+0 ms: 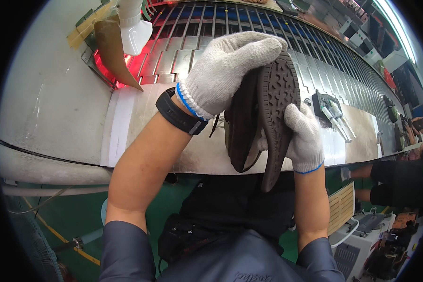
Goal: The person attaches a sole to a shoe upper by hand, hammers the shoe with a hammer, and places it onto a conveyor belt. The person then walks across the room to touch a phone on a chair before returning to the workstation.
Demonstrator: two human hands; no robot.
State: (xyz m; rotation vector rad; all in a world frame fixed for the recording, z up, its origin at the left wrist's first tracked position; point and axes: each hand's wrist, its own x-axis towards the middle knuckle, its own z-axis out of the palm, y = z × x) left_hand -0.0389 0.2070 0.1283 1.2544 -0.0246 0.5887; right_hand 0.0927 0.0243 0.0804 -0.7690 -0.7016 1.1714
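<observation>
Gloved left hand (232, 61) curled over dark shoe (241, 131), right hand (305, 138) gripping its treaded sole (276, 98)

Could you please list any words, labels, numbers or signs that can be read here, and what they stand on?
None can be read reliably.
Dark shirt: cursive lettering at the lower edge, too faint and distorted to read.
Clear syringe-like tubes: any markings are too small to read.
Brown sole: raised tread, no readable text.

Cursive lettering (254, 277) on the dark shirt (225, 258), wording unclear.
</observation>
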